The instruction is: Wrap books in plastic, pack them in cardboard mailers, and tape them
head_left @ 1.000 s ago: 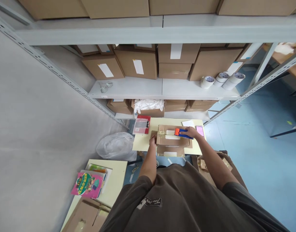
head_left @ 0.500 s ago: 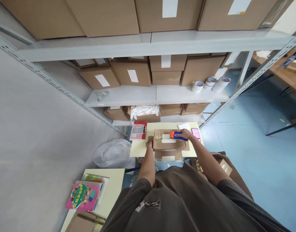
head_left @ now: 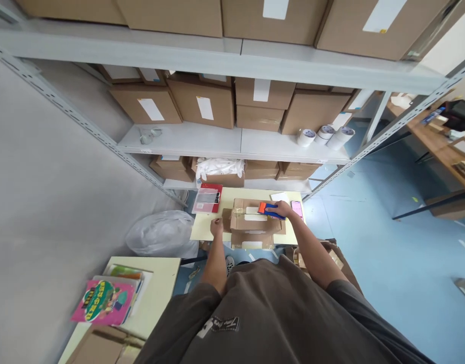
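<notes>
Cardboard box [head_left: 257,224], long and low, lay in front of me on the pale yellow table [head_left: 204,231], toward its near edge. My right hand [head_left: 282,208] was wrapped around a blue-and-orange hand tool [head_left: 273,211], its orange end pointing left over the top of the box; whether that end touched the surface I could not tell. My left hand [head_left: 216,227] was curled into a fist left of the box, just beside a brown flap [head_left: 226,220] that stuck out there. Nothing showed in those fingers, though something very thin might have been hidden.

White labels [head_left: 255,217] were already on the top of the box, and a similar one sat on the brown panel [head_left: 238,239] at the near side; I could not tell whether that panel was joined to the box. Something shiny, tape by my judgement, covered the far left corner, so that part looked done. With the left flap spread out flat, I judged the box not fully closed up, and that side looked like what was left. My right hand and the tool hid part of the far right.

A phone [head_left: 296,208] lay to the right, and a red folder [head_left: 219,196] at the far left.
</notes>
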Action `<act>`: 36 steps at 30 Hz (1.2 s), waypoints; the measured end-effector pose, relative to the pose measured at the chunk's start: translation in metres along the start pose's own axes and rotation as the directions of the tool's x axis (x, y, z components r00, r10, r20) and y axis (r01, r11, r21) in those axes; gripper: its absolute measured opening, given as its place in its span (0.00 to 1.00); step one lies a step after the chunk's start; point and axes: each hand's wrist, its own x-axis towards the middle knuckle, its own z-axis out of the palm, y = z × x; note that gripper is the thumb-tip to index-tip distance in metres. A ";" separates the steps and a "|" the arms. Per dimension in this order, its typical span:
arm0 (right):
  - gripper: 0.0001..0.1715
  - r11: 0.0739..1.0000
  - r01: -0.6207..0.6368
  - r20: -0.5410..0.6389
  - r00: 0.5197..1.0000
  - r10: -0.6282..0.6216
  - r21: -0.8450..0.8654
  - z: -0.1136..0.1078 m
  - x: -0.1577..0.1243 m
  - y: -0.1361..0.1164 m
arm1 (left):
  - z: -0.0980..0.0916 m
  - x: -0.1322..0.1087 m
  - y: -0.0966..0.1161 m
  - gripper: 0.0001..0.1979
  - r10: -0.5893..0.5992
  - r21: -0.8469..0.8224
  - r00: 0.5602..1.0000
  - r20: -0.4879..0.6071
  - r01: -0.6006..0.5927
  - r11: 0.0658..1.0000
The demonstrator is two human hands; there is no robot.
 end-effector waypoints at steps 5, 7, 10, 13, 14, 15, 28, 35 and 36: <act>0.39 0.999 0.038 0.012 0.999 -0.038 -0.025 0.002 0.003 0.005 | 0.020 -0.002 0.032 0.25 0.172 0.088 0.962 0.212 -0.194 0.977; 0.39 0.998 0.037 0.014 0.999 -0.036 -0.044 0.002 0.003 0.005 | 0.031 -0.003 0.047 0.28 0.160 0.210 0.937 0.311 -0.232 0.950; 0.40 0.994 0.013 0.021 1.000 -0.010 -0.105 0.003 0.003 -0.002 | 0.044 -0.007 0.060 0.28 0.093 0.368 0.953 0.290 -0.200 0.908; 0.41 0.987 0.011 0.041 0.999 -0.004 -0.159 0.003 0.004 -0.011 | 0.048 -0.010 0.059 0.28 0.086 0.403 0.958 0.275 -0.196 0.894; 0.42 0.985 0.019 0.051 0.999 -0.011 -0.169 0.002 0.005 -0.013 | 0.048 -0.010 0.057 0.28 0.091 0.410 0.957 0.274 -0.202 0.889; 0.42 0.984 0.030 0.060 0.998 -0.019 -0.178 0.001 0.006 -0.014 | 0.048 -0.010 0.056 0.29 0.095 0.418 0.957 0.273 -0.207 0.885; 0.42 0.910 -0.250 0.000 0.964 0.265 -0.331 -0.076 -0.056 0.161 | 0.045 -0.003 0.056 0.27 0.134 0.510 0.961 0.243 -0.244 0.825; 0.38 0.915 -0.347 -0.040 0.937 0.347 -0.206 -0.010 -0.031 0.128 | 0.051 -0.010 0.063 0.26 0.168 0.518 0.963 0.209 -0.255 0.816; 0.38 0.914 -0.366 -0.040 0.930 0.365 -0.174 0.003 -0.025 0.119 | 0.050 -0.011 0.064 0.26 0.166 0.517 0.964 0.207 -0.252 0.818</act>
